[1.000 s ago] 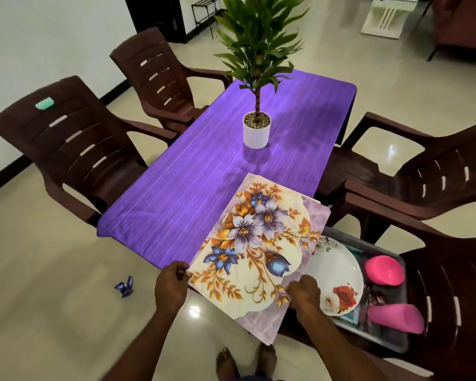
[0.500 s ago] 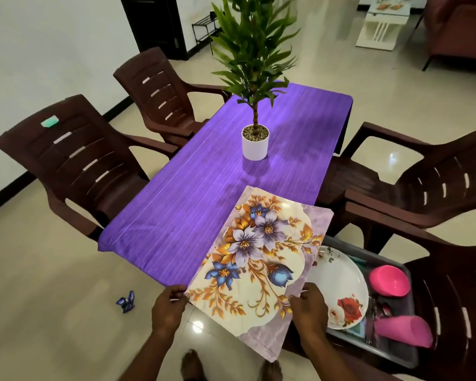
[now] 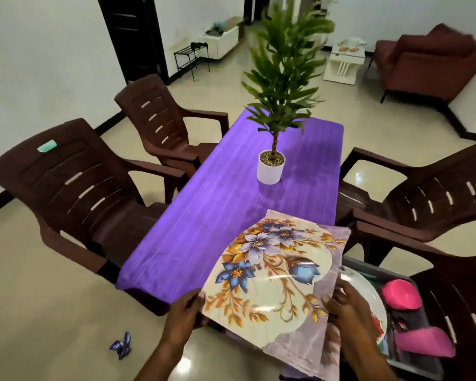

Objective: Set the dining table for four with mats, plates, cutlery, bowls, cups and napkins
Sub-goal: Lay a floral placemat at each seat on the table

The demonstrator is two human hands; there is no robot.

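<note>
I hold a floral place mat [image 3: 275, 273], cream with blue and orange flowers, over the near end of the purple-covered table [image 3: 231, 204]. My left hand [image 3: 184, 312] grips its near left edge. My right hand [image 3: 346, 306] grips its right edge. More mats seem stacked under the top one. To the right, a grey tray [image 3: 434, 369] on a chair holds a white plate with a red flower [image 3: 368, 295], a pink bowl [image 3: 401, 294] and a pink cup [image 3: 423, 343].
A potted plant in a white pot [image 3: 270, 170] stands mid-table. Two brown plastic chairs [image 3: 74, 185] flank the left side, two more [image 3: 423, 199] the right. A blue wrapper [image 3: 120, 345] lies on the floor. A sofa [image 3: 426, 61] stands far back.
The mats have lifted a little off the near table end and tilted. The view has risen, showing more of the room. Both hands keep their grip.
</note>
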